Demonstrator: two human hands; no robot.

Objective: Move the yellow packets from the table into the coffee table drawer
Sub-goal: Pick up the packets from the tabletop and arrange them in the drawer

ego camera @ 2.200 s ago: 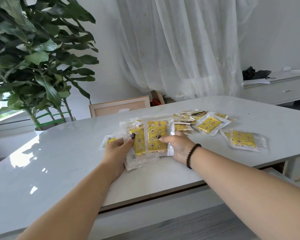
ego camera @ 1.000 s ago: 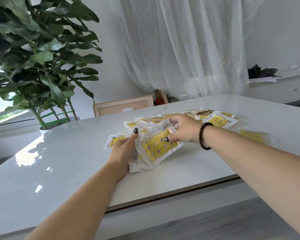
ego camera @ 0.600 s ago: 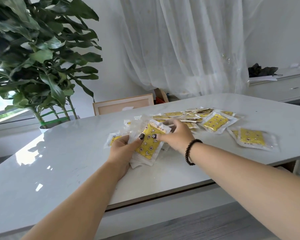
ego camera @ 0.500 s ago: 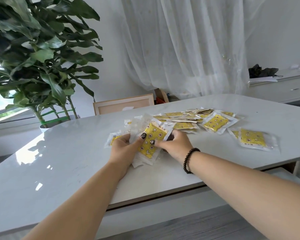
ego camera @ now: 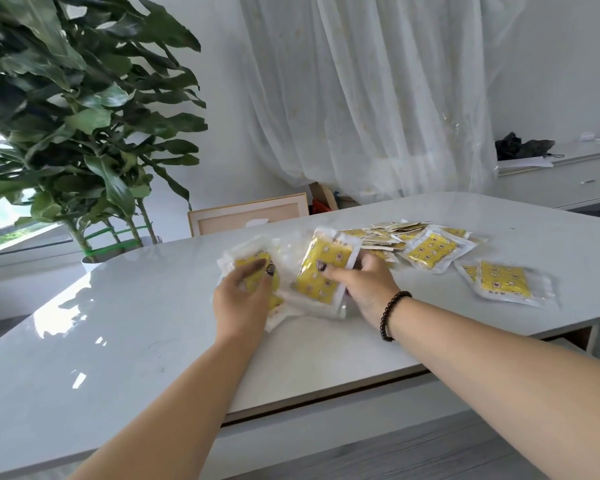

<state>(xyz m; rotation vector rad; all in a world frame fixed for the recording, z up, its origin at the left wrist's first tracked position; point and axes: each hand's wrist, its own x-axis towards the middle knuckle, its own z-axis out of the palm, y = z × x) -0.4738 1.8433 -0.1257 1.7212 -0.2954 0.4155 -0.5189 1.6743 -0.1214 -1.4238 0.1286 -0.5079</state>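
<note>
Just one view here, a wide-angle camera worn on the person's head, looking forward and down across the glossy white rectangular table (ego camera: pixel 118 341). It sits close enough that both bare forearms run in from the bottom edge, with the near table edge cutting across low and the far edge just under the sheer white curtain (ego camera: pixel 378 98). Straight lines bow toward the frame's edges.
</note>
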